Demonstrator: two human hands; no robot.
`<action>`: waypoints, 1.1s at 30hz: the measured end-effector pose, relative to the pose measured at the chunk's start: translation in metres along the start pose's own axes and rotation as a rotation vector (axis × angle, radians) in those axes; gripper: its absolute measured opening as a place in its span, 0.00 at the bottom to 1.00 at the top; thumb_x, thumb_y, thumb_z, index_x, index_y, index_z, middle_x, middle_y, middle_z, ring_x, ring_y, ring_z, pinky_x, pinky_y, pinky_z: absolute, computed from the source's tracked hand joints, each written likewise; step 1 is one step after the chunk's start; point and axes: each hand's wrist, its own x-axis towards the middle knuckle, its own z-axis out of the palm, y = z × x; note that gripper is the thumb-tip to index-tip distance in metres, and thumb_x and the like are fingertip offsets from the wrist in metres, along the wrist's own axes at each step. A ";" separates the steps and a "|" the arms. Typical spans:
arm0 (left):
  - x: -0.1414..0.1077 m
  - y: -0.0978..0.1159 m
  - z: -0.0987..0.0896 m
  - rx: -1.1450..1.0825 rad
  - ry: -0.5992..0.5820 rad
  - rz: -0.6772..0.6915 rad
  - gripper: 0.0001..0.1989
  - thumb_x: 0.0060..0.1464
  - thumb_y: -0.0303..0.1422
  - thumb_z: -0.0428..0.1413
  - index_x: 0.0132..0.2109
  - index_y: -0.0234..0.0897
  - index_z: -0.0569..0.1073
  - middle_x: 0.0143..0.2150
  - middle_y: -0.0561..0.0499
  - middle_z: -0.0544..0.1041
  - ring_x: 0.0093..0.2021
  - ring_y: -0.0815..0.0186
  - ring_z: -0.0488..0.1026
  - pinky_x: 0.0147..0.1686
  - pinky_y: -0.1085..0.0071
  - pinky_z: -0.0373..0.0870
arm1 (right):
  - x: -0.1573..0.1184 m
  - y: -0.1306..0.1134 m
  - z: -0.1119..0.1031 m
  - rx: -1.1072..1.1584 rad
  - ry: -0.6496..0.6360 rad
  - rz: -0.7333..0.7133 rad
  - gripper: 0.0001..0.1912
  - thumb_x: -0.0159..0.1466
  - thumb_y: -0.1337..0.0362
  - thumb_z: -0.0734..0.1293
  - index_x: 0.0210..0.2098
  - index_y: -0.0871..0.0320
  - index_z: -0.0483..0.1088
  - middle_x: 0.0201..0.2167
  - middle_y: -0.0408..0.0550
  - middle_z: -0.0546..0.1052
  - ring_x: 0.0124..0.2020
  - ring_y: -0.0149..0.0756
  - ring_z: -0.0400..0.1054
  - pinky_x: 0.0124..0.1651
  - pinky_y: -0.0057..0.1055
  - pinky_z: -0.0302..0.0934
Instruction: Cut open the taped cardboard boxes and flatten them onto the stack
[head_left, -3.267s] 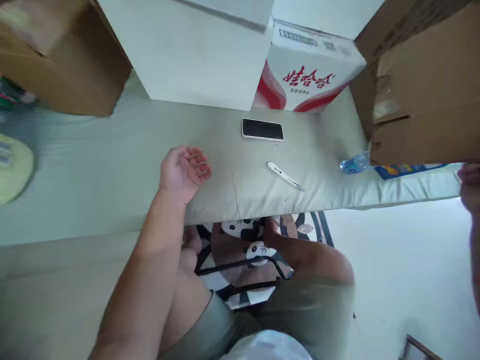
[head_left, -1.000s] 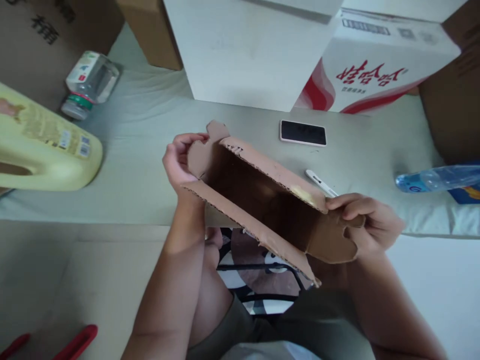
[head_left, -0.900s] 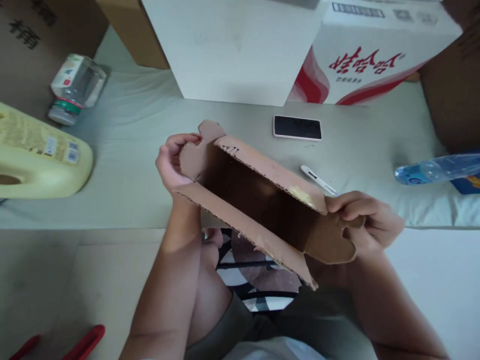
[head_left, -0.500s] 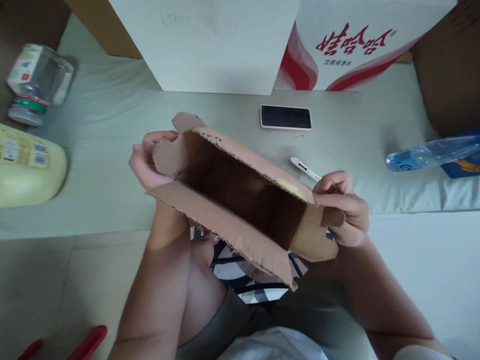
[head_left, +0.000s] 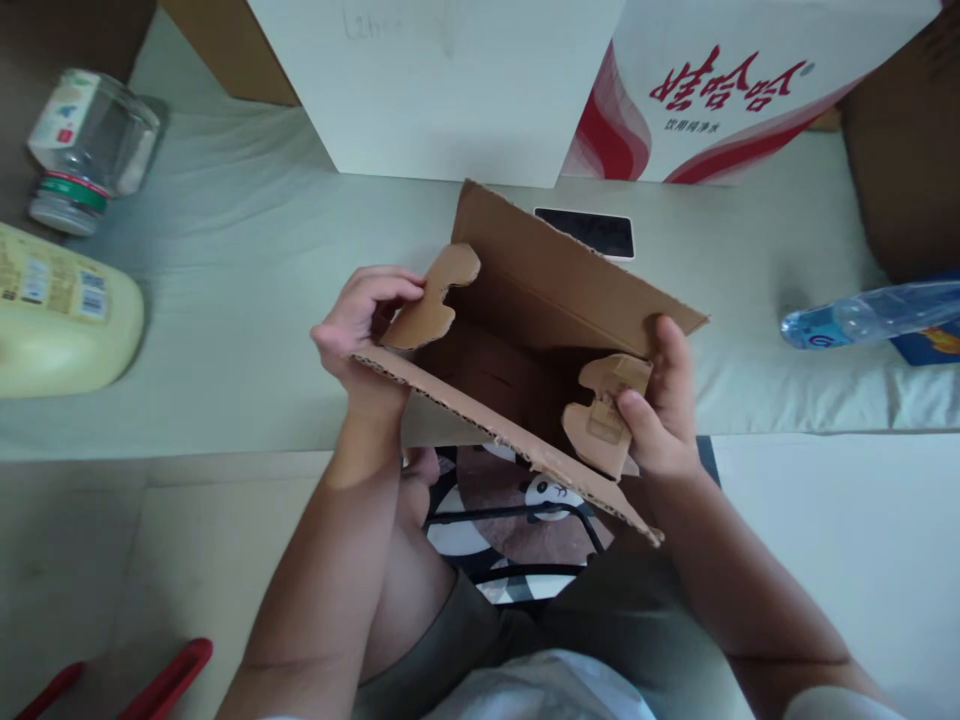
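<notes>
1. apparently folding flaps (head_left: 412, 318) inward, a person (head_left: 315, 580) is holding an open cardboard box (head_left: 577, 285) above the front edge of the bench (head_left: 225, 350).
2. the left hand (head_left: 360, 310), fingers curling, is pinching one flap; the right hand (head_left: 667, 415), thumb inside, is gripping the opposite end.
3. any further fold is calling for even support.

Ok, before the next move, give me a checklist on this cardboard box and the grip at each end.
1. Left hand grips the cardboard box at its left end: ok.
2. Right hand grips its right end: ok.
3. Left short flap and right short flap lean inward: ok.
4. Far long flap and near long flap closed: not ok, the box is open.
5. Nothing inside: cannot tell, the inside is dark.
6. Phone fully in sight: not ok, the far long flap partly covers it.
</notes>
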 end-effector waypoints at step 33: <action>0.005 -0.028 -0.029 0.297 -0.314 0.193 0.18 0.69 0.52 0.59 0.47 0.48 0.87 0.54 0.48 0.84 0.59 0.50 0.80 0.65 0.49 0.75 | 0.006 -0.002 0.016 0.036 0.076 -0.289 0.24 0.74 0.43 0.56 0.52 0.49 0.77 0.62 0.51 0.76 0.61 0.56 0.73 0.66 0.58 0.68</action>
